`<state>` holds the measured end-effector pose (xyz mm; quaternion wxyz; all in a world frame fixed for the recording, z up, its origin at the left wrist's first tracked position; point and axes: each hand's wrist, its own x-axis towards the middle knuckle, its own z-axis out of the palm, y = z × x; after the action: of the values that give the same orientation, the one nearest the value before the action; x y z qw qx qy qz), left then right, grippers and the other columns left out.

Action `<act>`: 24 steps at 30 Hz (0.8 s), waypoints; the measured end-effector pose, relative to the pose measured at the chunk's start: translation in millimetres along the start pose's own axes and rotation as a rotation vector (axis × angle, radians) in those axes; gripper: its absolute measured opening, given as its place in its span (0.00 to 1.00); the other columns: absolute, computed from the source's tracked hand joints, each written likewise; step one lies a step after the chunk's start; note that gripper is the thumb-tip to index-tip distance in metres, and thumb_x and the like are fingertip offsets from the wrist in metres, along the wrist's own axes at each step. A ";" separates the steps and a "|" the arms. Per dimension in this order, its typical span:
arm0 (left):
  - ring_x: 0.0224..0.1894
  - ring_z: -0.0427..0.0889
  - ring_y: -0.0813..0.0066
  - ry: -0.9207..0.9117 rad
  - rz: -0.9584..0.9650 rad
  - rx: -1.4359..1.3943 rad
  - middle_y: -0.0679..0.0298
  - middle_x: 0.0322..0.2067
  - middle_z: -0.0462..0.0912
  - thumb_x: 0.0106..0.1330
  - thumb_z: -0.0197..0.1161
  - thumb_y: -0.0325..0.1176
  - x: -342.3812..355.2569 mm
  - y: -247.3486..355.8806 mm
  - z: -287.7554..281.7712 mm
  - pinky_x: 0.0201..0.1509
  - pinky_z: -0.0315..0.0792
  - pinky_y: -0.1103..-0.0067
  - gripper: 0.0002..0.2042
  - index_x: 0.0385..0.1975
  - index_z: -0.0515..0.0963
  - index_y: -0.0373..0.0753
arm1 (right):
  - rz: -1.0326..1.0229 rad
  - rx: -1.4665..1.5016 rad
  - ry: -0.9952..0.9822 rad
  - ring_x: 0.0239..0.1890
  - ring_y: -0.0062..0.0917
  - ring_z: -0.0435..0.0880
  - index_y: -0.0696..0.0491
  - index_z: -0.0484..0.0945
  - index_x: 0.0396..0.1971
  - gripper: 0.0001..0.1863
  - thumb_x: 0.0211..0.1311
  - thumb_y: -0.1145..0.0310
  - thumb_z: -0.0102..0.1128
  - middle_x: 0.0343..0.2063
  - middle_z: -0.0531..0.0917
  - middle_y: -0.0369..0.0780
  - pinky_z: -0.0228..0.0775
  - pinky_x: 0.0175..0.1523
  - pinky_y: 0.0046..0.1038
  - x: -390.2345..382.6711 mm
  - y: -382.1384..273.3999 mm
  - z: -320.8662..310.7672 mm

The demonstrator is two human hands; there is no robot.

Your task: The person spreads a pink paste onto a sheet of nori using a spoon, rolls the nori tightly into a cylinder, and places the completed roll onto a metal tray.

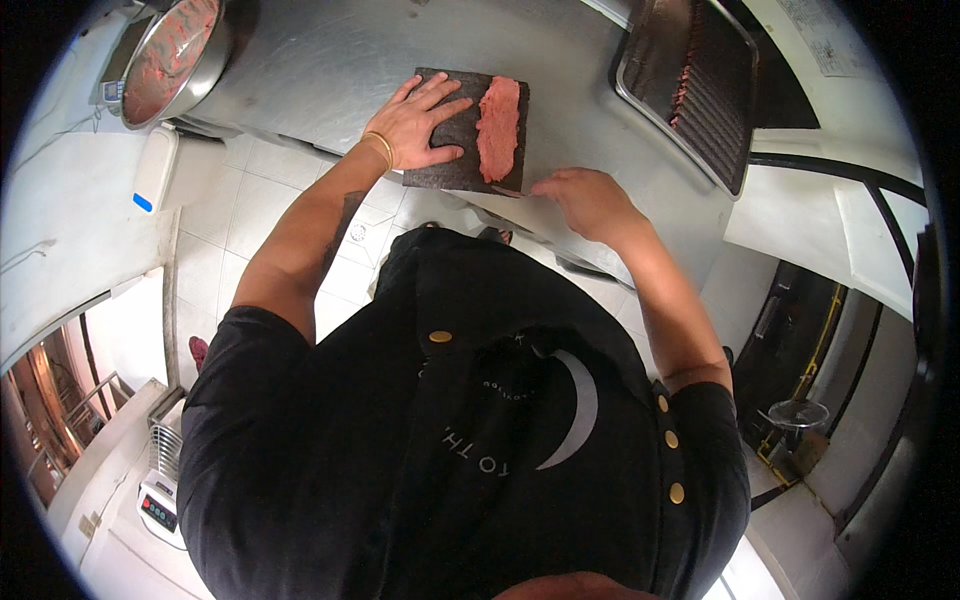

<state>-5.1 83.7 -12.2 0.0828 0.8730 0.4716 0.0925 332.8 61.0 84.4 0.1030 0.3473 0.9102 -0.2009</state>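
A dark, nearly square sheet (pixel 455 178), which looks like nori seaweed, lies flat on the steel counter. Along its right side runs a thick strip of pink minced paste (pixel 499 130). My left hand (pixel 418 128) rests on the sheet's left part, fingers spread and palm down, with nothing in it. At the near right corner, my right hand (pixel 585 203) pinches a thin, narrow utensil (pixel 507 191). Its tip lies over the sheet's near edge, just below the paste; whether it is a knife or a spatula is too small to tell.
A metal bowl (pixel 208 75) smeared with pink paste stands at the far left of the steel counter (pixel 330 60). At the far right, a metal tray (pixel 640 80) holds rows of dark rolls with pink ends. The counter's near edge runs just in front of my body.
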 end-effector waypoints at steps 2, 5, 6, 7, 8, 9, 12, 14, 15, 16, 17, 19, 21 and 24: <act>0.82 0.53 0.58 0.001 -0.014 -0.001 0.57 0.78 0.61 0.64 0.66 0.61 -1.4 1.2 -0.3 0.85 0.45 0.56 0.40 0.75 0.67 0.51 | 0.069 0.070 0.069 0.54 0.42 0.85 0.41 0.86 0.55 0.20 0.67 0.71 0.55 0.50 0.87 0.43 0.77 0.60 0.44 -5.4 2.7 0.9; 0.82 0.52 0.59 0.015 -0.025 0.005 0.58 0.78 0.60 0.65 0.66 0.60 -0.6 4.4 -1.1 0.85 0.44 0.57 0.41 0.76 0.66 0.52 | 0.156 -0.012 0.143 0.53 0.44 0.85 0.41 0.87 0.54 0.19 0.69 0.71 0.54 0.49 0.87 0.44 0.77 0.58 0.45 23.8 7.3 -23.9; 0.82 0.52 0.59 0.020 -0.019 0.000 0.58 0.79 0.59 0.65 0.66 0.61 0.4 4.5 -1.0 0.85 0.44 0.57 0.41 0.76 0.65 0.52 | 0.171 0.002 0.178 0.53 0.45 0.85 0.41 0.87 0.54 0.19 0.68 0.71 0.54 0.49 0.87 0.45 0.77 0.58 0.45 34.9 12.6 -27.8; 0.82 0.52 0.59 0.025 -0.013 -0.003 0.58 0.79 0.59 0.65 0.65 0.61 1.5 4.2 -2.1 0.85 0.44 0.57 0.41 0.77 0.65 0.52 | 0.145 0.008 0.200 0.53 0.45 0.85 0.41 0.87 0.54 0.19 0.68 0.71 0.54 0.49 0.87 0.45 0.77 0.58 0.45 44.8 19.7 -27.3; 0.82 0.52 0.59 0.009 -0.007 0.009 0.58 0.79 0.59 0.65 0.65 0.61 2.5 3.8 -3.4 0.85 0.44 0.57 0.41 0.77 0.64 0.52 | 0.119 0.014 0.221 0.53 0.45 0.85 0.42 0.88 0.53 0.19 0.67 0.72 0.54 0.49 0.87 0.45 0.77 0.58 0.45 53.6 26.6 -23.9; 0.82 0.52 0.59 -0.009 -0.012 0.016 0.58 0.79 0.59 0.65 0.65 0.62 1.2 4.4 -3.7 0.85 0.44 0.57 0.41 0.77 0.64 0.52 | 0.084 0.019 0.234 0.53 0.46 0.85 0.42 0.88 0.53 0.19 0.67 0.72 0.55 0.49 0.87 0.45 0.77 0.58 0.45 59.5 27.1 -21.8; 0.82 0.51 0.58 -0.050 -0.023 0.018 0.58 0.79 0.58 0.66 0.64 0.62 1.7 8.2 -5.4 0.85 0.44 0.57 0.42 0.77 0.64 0.51 | 0.072 -0.035 0.100 0.53 0.44 0.85 0.42 0.88 0.52 0.20 0.63 0.72 0.57 0.47 0.88 0.45 0.78 0.58 0.44 50.0 17.4 -6.3; 0.83 0.51 0.58 -0.048 -0.032 0.027 0.58 0.79 0.58 0.66 0.63 0.62 -0.3 1.5 -8.6 0.85 0.44 0.57 0.42 0.78 0.63 0.51 | -0.012 -0.012 0.028 0.53 0.43 0.85 0.42 0.88 0.52 0.21 0.62 0.74 0.56 0.46 0.88 0.44 0.78 0.58 0.44 25.4 -3.0 -5.0; 0.83 0.51 0.58 -0.041 -0.021 0.023 0.57 0.79 0.58 0.66 0.63 0.62 -1.5 1.6 -6.6 0.85 0.44 0.57 0.42 0.78 0.63 0.51 | -0.041 0.006 -0.015 0.53 0.43 0.85 0.42 0.88 0.52 0.22 0.61 0.74 0.56 0.45 0.88 0.44 0.78 0.58 0.44 13.3 -7.6 -3.3; 0.83 0.51 0.58 -0.034 -0.011 0.019 0.57 0.79 0.58 0.66 0.63 0.62 -3.0 1.9 -4.6 0.85 0.44 0.57 0.42 0.78 0.63 0.51 | -0.039 0.002 0.019 0.53 0.43 0.85 0.42 0.88 0.52 0.22 0.61 0.75 0.56 0.45 0.88 0.44 0.78 0.58 0.44 12.8 -4.8 -5.7; 0.83 0.51 0.57 -0.034 -0.010 0.027 0.57 0.79 0.58 0.67 0.62 0.61 -5.2 1.6 -3.2 0.85 0.44 0.57 0.41 0.78 0.62 0.51 | -0.037 -0.002 0.054 0.53 0.42 0.85 0.42 0.88 0.52 0.22 0.60 0.75 0.56 0.45 0.88 0.44 0.78 0.58 0.43 14.6 -1.0 -11.3; 0.83 0.51 0.56 -0.013 -0.057 0.032 0.57 0.79 0.57 0.68 0.62 0.61 -8.5 6.8 1.3 0.85 0.44 0.57 0.42 0.79 0.60 0.50 | 0.007 0.013 0.093 0.53 0.42 0.85 0.42 0.88 0.51 0.23 0.59 0.76 0.56 0.45 0.88 0.43 0.78 0.58 0.43 22.8 8.9 -29.1; 0.83 0.50 0.56 -0.021 -0.106 0.054 0.58 0.80 0.56 0.69 0.59 0.63 -12.9 14.0 2.9 0.85 0.43 0.57 0.42 0.80 0.58 0.51 | 0.070 0.049 0.094 0.53 0.42 0.85 0.42 0.88 0.51 0.22 0.59 0.76 0.57 0.46 0.87 0.43 0.78 0.59 0.43 47.7 21.8 -48.4; 0.83 0.48 0.58 -0.069 -0.174 0.101 0.59 0.81 0.53 0.71 0.53 0.67 -18.1 28.7 -1.6 0.86 0.41 0.58 0.42 0.81 0.56 0.52 | 0.057 0.039 0.106 0.53 0.42 0.85 0.43 0.88 0.51 0.21 0.60 0.76 0.57 0.46 0.87 0.43 0.77 0.58 0.43 62.9 43.1 -36.3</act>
<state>8.0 53.0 -5.6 0.0627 0.8344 0.5467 0.0310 313.6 143.3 83.7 0.0537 0.3853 0.9000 -0.1967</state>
